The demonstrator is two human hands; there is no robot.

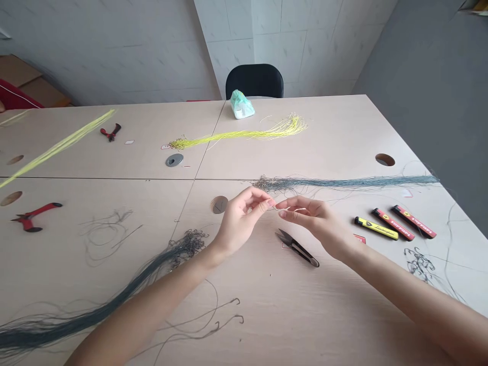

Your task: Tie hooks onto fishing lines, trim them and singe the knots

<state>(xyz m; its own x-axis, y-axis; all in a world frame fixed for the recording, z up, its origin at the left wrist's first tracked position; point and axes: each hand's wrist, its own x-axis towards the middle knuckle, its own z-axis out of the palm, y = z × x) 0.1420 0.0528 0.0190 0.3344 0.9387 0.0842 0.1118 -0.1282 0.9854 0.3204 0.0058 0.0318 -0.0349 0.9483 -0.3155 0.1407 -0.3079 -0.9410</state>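
Note:
My left hand [244,216] and my right hand [316,221] meet above the middle of the table, fingertips almost touching. Each pinches with thumb and fingers. A thin, pale strand seems to run between the fingertips, but it is too fine to make out. Just below my right hand lies a pair of thread snips [299,247], blades pointing up and left. Behind the hands stretches a bundle of blue-grey fishing lines [354,181] with hooks at its left end. Another dark bundle of hooked lines [141,277] passes beside and beneath my left forearm.
Three lighters [376,228] and a pile of loose hooks [419,264] lie at right. Several hooked lines [206,330] rest in front. Yellow line bundles [236,134], red-handled pliers [36,216] and a plastic packet [241,105] are farther off. A black chair [254,81] stands behind the table.

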